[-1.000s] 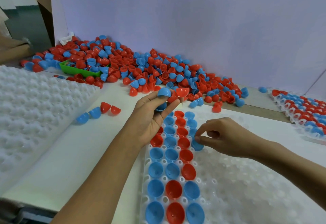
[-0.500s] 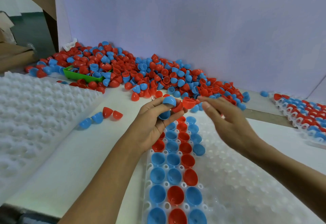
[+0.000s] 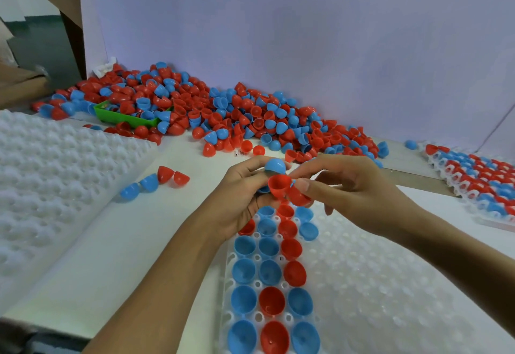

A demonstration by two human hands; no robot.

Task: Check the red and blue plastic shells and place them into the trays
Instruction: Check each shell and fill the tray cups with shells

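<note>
The red shell [image 3: 279,185], at the frame center above the tray [image 3: 376,284], is pinched by right hand [image 3: 354,189] fingers while left hand [image 3: 245,186] fingers grip a blue shell [image 3: 275,165]; I think it should be turned slowly before seating it open side up.

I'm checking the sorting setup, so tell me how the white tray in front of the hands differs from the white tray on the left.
The front tray holds red and blue shells, open side up, in its left columns; no shells sit in the left tray. The front tray lies below both hands, while the left tray sits off to the side, untouched. Both are white and covered in rows of round pockets.
</note>
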